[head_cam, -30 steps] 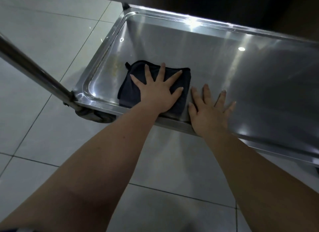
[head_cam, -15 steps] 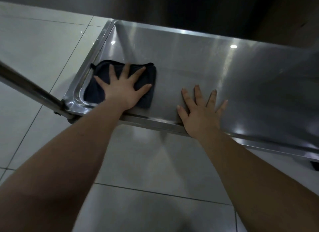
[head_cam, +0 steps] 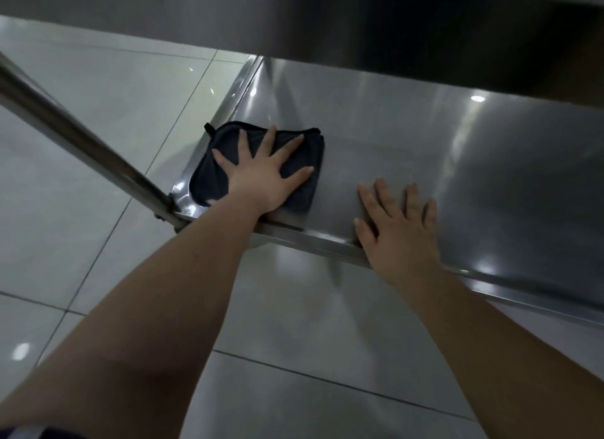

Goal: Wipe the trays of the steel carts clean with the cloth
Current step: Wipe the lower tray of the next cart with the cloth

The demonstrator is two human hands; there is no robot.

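Head view shows the dark cloth (head_cam: 209, 183) lying flat in the near-left corner of the tray (head_cam: 425, 138), long side running along the tray, pinned under the left hand (head_cam: 264, 175) with its fingers (head_cam: 268, 139) straight and spread wide. Most of the tray's steel lies to the right of those fingertips, so the next sweep likely heads that way. Just beside the cloth, the right hand (head_cam: 398, 232) rests flat across the near rim, fingers straight, holding nothing, right in that path.

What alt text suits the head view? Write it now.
A left hand presses a folded dark cloth flat into the near-left corner of a shiny steel cart tray; the right hand rests flat on its near rim.
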